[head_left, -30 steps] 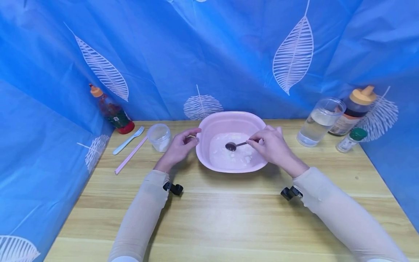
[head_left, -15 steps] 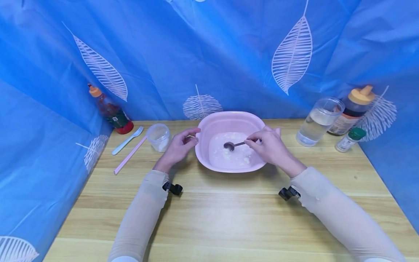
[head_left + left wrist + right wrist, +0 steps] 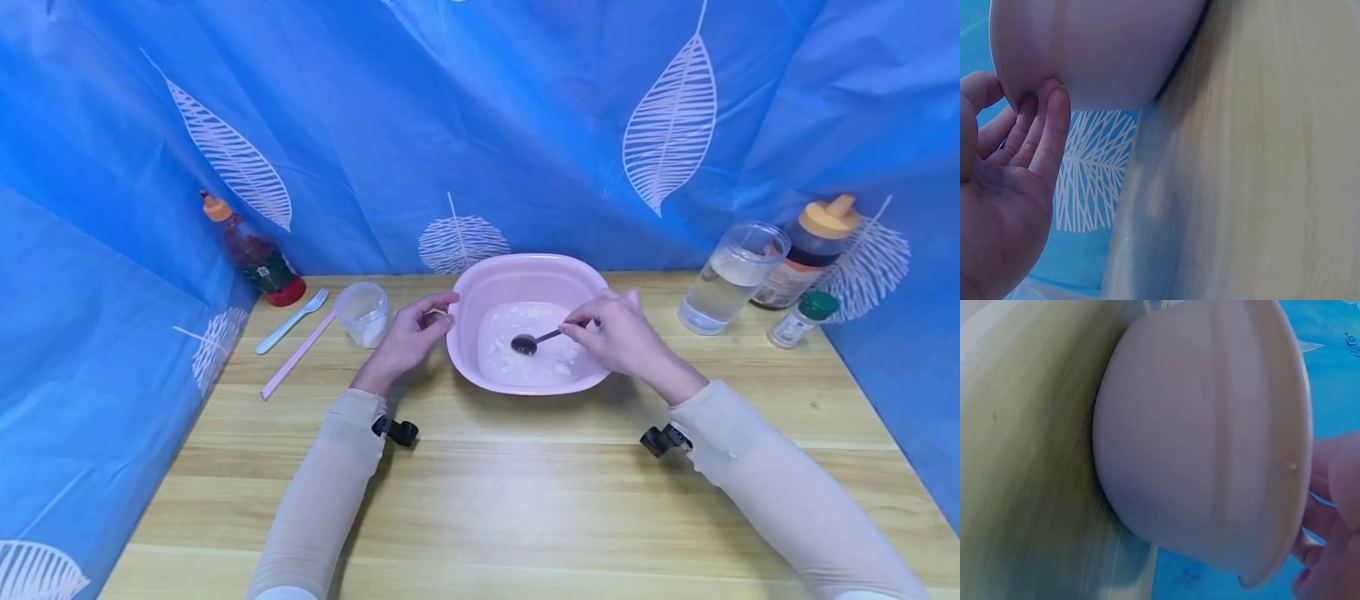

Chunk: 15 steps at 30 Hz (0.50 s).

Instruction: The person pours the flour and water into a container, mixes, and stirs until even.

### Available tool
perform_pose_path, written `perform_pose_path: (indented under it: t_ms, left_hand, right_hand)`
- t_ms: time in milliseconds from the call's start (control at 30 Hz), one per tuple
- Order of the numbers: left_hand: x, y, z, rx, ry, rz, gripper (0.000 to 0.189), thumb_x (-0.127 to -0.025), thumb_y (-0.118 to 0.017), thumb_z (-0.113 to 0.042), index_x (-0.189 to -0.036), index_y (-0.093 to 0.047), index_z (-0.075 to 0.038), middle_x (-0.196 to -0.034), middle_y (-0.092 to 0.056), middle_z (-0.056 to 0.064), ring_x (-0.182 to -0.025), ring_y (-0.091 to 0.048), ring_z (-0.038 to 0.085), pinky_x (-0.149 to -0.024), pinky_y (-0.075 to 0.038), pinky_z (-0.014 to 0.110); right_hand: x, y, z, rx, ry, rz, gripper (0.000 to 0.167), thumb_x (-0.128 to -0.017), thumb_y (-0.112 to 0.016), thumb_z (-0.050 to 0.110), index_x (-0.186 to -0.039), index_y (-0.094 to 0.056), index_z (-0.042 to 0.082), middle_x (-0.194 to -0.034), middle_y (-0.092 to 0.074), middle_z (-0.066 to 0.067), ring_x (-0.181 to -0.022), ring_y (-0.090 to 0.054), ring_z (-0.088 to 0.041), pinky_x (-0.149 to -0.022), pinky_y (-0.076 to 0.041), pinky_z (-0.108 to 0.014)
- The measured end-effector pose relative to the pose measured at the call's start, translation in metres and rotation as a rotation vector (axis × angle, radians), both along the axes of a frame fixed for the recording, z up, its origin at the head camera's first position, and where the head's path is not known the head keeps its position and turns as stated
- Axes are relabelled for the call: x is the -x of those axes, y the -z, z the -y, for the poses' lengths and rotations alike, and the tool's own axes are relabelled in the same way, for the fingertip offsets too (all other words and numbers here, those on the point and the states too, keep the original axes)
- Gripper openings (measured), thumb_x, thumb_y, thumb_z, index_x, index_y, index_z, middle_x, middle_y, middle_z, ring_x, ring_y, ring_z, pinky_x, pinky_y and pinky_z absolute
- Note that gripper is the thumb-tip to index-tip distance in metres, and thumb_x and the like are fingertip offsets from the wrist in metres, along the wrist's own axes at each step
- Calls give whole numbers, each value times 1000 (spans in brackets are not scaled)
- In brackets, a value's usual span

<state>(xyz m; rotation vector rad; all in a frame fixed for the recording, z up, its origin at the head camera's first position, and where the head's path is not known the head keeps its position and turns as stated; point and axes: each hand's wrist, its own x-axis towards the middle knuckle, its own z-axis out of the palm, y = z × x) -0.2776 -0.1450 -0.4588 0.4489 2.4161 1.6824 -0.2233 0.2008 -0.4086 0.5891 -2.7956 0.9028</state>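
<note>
A pink plastic basin (image 3: 472, 375) stands on the table with white powder (image 3: 555, 364), partly in clumps, across its bottom. At the basin's left rim, my left hand (image 3: 407, 335) holds on: in the left wrist view the thumb is at the rim and the fingers (image 3: 1050, 134) are against the outer wall. My right hand (image 3: 621, 335) is over the right rim and pinches the handle of a dark spoon (image 3: 524, 343). The spoon's bowl is down in the powder near the basin's middle. In the right wrist view the basin's wall hides the spoon.
Left of the basin are a clear cup (image 3: 363, 314) with white powder, a pink stick (image 3: 298, 355), a light blue fork (image 3: 292, 322) and a red sauce bottle (image 3: 262, 262). At right stand a glass of water (image 3: 723, 287), a dark sauce bottle (image 3: 795, 267) and a green-capped jar (image 3: 804, 321).
The spoon's bowl has shifted slightly left and toward the near side within the basin. The powder lies in a different pattern, with more clumps showing. My left hand keeps its place at the rim.
</note>
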Motion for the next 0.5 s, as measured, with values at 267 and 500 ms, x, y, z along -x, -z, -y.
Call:
perform_pose_path:
  t_ms: [267, 500]
  left_hand:
    - [1, 0, 1, -3, 2, 2, 44, -106, -66, -17, -150, -62, -11, -133, -68, 19, -96, -66, 20, -82, -57, 39]
    - [0, -1, 0, -12, 5, 3, 45, -106, -66, -16, -150, -62, -10, -131, -69, 18, -95, -66, 21, -79, -57, 38]
  right_hand:
    - [5, 3, -2, 49, 93, 17, 13, -98, -80, 16, -101, -85, 4, -90, -82, -12, -98, -60, -34, -100, -27, -54]
    - [5, 5, 4, 84, 26, 95, 12, -98, -81, 19, -99, -86, 8, -87, -80, -6, -92, -60, -28, -106, -25, -57]
